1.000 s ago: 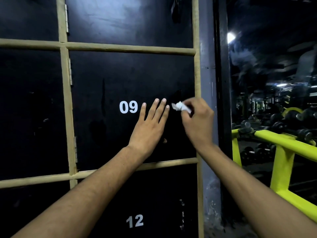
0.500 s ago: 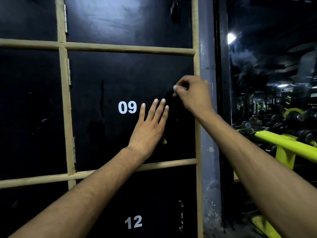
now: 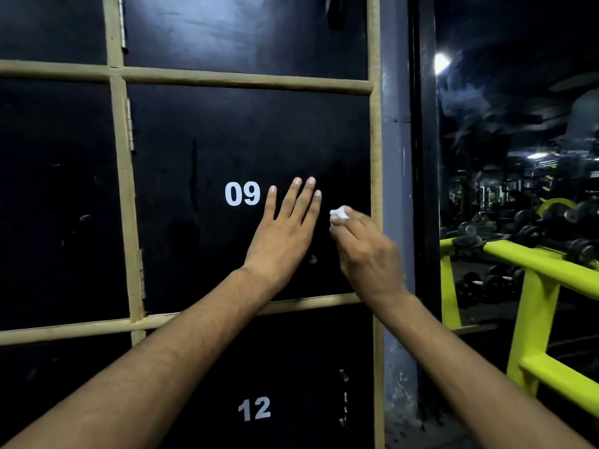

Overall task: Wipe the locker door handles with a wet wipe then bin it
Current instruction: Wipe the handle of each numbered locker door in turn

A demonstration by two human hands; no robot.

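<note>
Two hands are placed mid-frame: the left hand [image 3: 285,234] is pressed flat on the black locker door marked 09 [image 3: 227,140]; a small crumpled white wet wipe [image 3: 338,212] is pinched in the right hand [image 3: 366,254] beside it. The handle cannot be made out in the gloom and could be missed, or the wad dropped.

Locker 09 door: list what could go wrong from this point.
The wet wipe is a small wad pinched by the right hand; it could slip out. The handle is barely visible against the black door, so parts may get missed. The left hand, flat on the door, may leave smudges.
</note>
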